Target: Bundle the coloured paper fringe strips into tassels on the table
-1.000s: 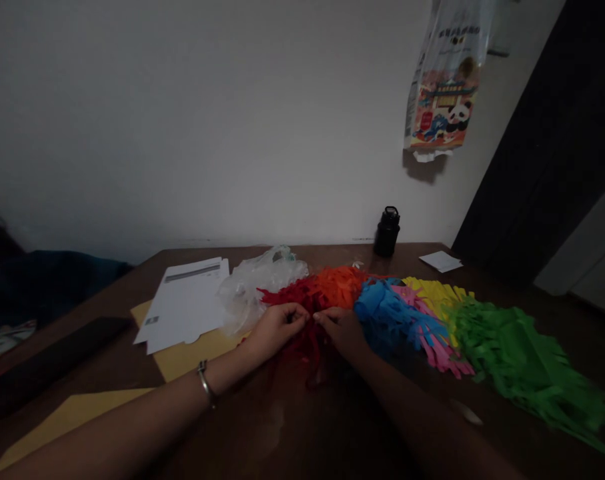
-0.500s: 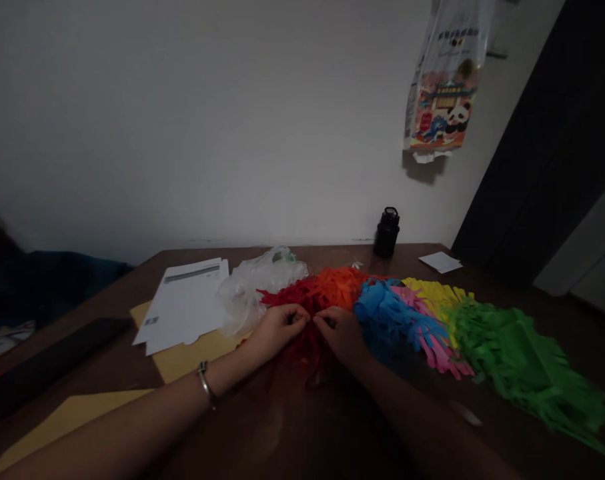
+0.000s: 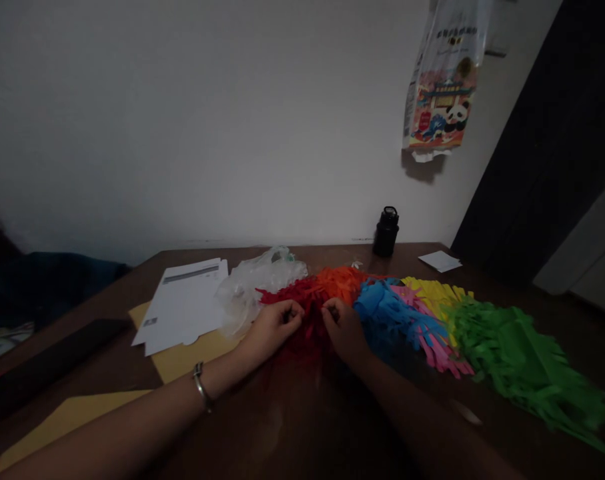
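The left hand (image 3: 277, 327) and right hand (image 3: 346, 333) sit slightly apart, thumbs and fingertips pinching the red fringe (image 3: 314, 327) that lies between them on the bench (image 3: 292, 427). From there, orange fringe (image 3: 340, 283) is at 1 o'clock, blue fringe (image 3: 397, 310) at 3 o'clock, and the crumpled clear plastic bag (image 3: 259, 280) at 10 o'clock.

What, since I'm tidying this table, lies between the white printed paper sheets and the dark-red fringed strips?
In the head view, a crumpled, translucent plastic bag lies between the white printed paper sheets and the dark-red fringed strips.
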The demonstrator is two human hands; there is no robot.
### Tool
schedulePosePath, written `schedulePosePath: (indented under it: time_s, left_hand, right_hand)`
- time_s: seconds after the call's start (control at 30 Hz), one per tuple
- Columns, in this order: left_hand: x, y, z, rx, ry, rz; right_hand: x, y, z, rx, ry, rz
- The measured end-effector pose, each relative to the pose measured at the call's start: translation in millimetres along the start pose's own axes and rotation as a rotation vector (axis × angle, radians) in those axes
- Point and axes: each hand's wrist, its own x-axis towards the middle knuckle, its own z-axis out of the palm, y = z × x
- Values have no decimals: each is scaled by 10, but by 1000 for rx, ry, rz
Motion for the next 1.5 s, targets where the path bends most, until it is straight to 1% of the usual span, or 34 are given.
schedulePosePath:
  time_s: [0.2,0.5,0.63,0.83,0.93,1.07,1.2,1.33,1.5]
  left_hand:
    - [-22,14,-14,80,29,46]
    - [-10,-164,-76,180,54,71]
    - [-27,-99,-44,182,44,79]
    - [-21,51,97,176,63,64]
    - [4,34,115,186,68,56]
    - [20,-28,69,220,78,63]
    - [-14,-60,16,284,75,105]
    - [-39,-75,-2,340,65,172]
    - [9,-69,-22,337,34,274]
  right_hand:
    - [6,-16,-34,-35,15,-65]
    - [39,-15,-87,-112,11,-131]
    - [25,-22,-56,-144,-9,-163]
    - [-6,-63,-31,-147,-13,-174]
    - [2,-61,-45,-121,-15,-158]
    - [27,-26,-55,-57,-20,-130]
    - [43,-1,-52,-1,-6,-109]
    - [44,-9,-61,24,-38,-127]
    - [41,-37,-79,23,-76,-149]
